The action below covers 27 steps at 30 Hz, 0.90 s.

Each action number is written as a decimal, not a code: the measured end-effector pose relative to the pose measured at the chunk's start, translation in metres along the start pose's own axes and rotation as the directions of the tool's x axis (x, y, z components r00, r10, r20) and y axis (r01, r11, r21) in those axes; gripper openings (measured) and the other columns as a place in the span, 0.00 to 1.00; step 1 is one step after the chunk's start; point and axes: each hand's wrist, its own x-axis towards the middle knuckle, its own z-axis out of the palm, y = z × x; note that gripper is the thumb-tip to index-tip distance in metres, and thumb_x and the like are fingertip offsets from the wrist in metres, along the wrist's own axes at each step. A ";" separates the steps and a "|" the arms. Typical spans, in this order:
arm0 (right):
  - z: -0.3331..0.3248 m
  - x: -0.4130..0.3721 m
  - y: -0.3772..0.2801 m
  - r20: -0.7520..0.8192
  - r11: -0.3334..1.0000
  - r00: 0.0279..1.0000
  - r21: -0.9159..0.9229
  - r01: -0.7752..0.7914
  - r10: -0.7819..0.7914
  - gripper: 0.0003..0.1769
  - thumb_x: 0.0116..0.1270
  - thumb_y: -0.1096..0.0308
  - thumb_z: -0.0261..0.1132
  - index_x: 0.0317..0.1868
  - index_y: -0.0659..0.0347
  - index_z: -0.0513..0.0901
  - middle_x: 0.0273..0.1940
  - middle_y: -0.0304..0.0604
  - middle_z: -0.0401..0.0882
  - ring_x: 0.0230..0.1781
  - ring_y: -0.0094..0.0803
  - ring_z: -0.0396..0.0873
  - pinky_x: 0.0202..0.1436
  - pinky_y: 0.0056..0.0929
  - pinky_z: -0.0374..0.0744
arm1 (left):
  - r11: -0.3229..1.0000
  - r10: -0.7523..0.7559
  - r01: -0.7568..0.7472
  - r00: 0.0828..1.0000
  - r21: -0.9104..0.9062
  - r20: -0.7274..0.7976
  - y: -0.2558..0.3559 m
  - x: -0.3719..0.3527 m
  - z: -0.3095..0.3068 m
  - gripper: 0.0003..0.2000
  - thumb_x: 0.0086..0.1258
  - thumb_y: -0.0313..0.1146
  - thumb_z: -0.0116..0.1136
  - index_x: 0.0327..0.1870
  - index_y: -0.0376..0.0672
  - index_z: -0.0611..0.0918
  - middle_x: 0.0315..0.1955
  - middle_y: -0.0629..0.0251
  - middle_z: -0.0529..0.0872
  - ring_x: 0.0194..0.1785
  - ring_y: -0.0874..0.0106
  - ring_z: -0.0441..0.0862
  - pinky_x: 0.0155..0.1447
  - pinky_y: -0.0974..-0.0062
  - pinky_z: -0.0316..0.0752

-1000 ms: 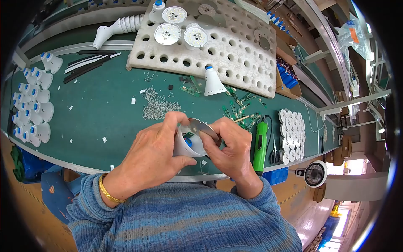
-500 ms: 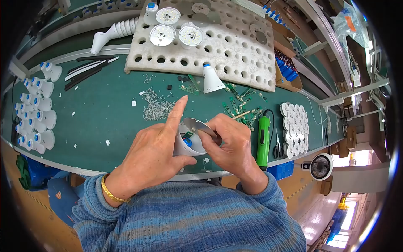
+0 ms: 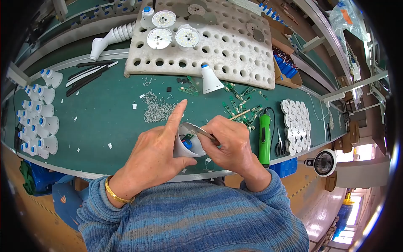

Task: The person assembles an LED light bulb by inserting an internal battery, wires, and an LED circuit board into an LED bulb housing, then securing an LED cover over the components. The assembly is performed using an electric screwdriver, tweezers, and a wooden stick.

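My left hand (image 3: 149, 155) is wrapped around a white bulb housing (image 3: 196, 150), thumb along its lower side and index finger stretched out past the rim. Inside the housing a small green circuit board and a blue part show. Between the thumb and fingers of my right hand (image 3: 231, 145) is a thin grey metal disc (image 3: 200, 131), tilted over the mouth of the housing. Beyond my hands, a pile of small grey pins (image 3: 157, 108) lies on the green table. Another white bulb housing (image 3: 211, 80) rests against the foam board.
A foam board with holes (image 3: 235, 54) carries several LED plates (image 3: 159, 38). Loose circuit boards (image 3: 243, 103), a green electric screwdriver (image 3: 265, 138), scissors (image 3: 279, 145) and rows of white discs (image 3: 296, 126) lie to the right. Bulb housings (image 3: 40, 122) stand at the left.
My right hand has tilted the metal disc, so it now shows more edge-on at the housing's mouth. My left hand keeps its hold. The whole view has shifted slightly.
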 end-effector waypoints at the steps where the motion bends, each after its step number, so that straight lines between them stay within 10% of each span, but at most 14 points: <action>1: -0.001 0.001 0.000 0.008 1.000 1.000 -0.001 -0.005 0.005 0.06 0.51 0.79 0.65 0.28 0.64 0.75 0.23 0.43 0.71 0.19 0.39 0.73 0.20 0.34 0.70 | 1.000 -0.008 0.008 1.000 0.012 0.004 0.002 0.000 0.000 0.51 0.45 0.30 0.74 0.71 0.32 0.52 0.22 0.53 0.79 0.28 0.56 0.79 0.36 0.62 0.73; 27: -0.008 -0.004 -0.005 0.097 0.941 0.960 -0.191 0.278 -0.264 0.18 0.48 0.78 0.65 0.43 0.67 0.77 0.34 0.45 0.76 0.25 0.37 0.78 0.24 0.30 0.76 | 0.998 0.070 -0.069 0.996 0.010 -0.057 -0.008 -0.001 0.000 0.43 0.43 0.29 0.73 0.65 0.33 0.65 0.26 0.54 0.81 0.32 0.57 0.80 0.39 0.63 0.74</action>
